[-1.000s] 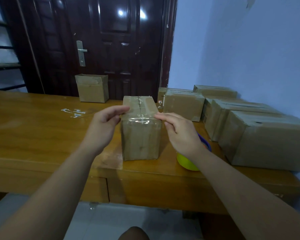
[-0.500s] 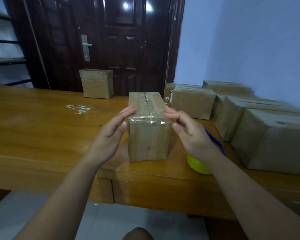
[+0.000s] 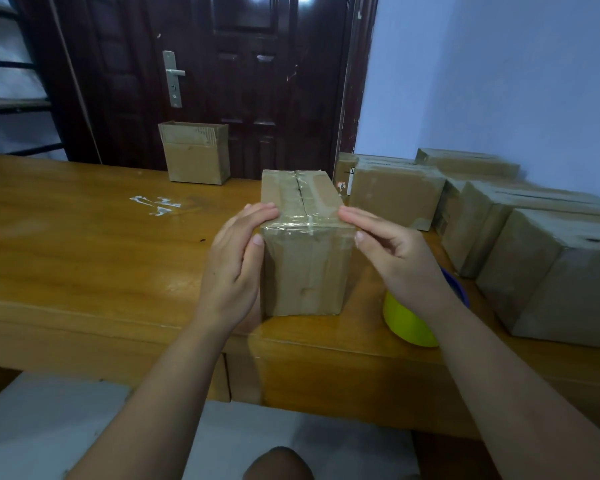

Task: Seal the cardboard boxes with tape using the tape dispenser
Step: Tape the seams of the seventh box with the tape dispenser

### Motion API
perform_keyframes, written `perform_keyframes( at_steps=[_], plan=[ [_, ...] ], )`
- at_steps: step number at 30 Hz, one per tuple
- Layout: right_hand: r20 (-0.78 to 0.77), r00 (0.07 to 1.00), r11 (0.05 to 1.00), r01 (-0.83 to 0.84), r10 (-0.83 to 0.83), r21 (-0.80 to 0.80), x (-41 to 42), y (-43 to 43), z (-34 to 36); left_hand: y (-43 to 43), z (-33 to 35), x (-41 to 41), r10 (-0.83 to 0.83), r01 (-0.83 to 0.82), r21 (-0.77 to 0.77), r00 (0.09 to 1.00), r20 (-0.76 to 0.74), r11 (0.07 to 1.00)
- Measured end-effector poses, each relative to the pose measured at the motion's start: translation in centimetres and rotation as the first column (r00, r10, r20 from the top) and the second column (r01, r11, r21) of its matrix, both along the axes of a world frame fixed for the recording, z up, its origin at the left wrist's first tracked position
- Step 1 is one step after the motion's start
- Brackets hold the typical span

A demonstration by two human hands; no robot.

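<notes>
Bare forearms; left hand, right hand, short-nailed.

Both bare forearms reach up from the lower corners of the view and converge toward the middle. The left hand stands on edge, palm facing right, wrist nearly straight. Its fingers bend over the near top-left corner of the cardboard box, and the thumb lies up the left edge of the near face. The right hand meets the top-right corner, palm turned left. Its index finger stretches along the top edge, the thumb tip presses the corner just below, and the other fingers curl loosely toward the palm, clear of the box. The two hands are apart, one at each side.
</notes>
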State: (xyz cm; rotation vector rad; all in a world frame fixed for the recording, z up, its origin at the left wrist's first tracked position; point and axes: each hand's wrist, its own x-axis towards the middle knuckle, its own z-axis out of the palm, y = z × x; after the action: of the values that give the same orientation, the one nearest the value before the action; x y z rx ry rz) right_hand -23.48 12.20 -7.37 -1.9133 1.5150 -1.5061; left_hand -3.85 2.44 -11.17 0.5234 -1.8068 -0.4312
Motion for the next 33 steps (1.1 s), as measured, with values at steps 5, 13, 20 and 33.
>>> perform_keyframes(
  at_steps=[5,13,20,33],
  plan=[
    [0.072,0.997,1.000,0.002,0.000,-0.026,0.4,-0.2,-0.3,-0.2,-0.1,-0.3,0.056,-0.057,-0.077,0.998,-0.006,0.995],
    [0.131,0.990,0.995,0.054,-0.043,-0.080,0.6,-0.7,-0.3,-0.1,-0.7,-1.0,0.099,-0.102,-0.091,0.994,-0.042,0.991],
    [0.084,0.982,0.972,0.182,-0.171,-0.146,1.4,-0.8,-0.8,0.5,-0.5,-1.3,0.117,-0.118,-0.012,0.990,-0.078,0.993],
    [0.088,0.975,0.963,0.216,-0.204,-0.161,2.0,-0.6,-0.2,3.1,2.5,-1.6,0.092,-0.018,0.299,0.967,-0.237,0.954]
  ],
)
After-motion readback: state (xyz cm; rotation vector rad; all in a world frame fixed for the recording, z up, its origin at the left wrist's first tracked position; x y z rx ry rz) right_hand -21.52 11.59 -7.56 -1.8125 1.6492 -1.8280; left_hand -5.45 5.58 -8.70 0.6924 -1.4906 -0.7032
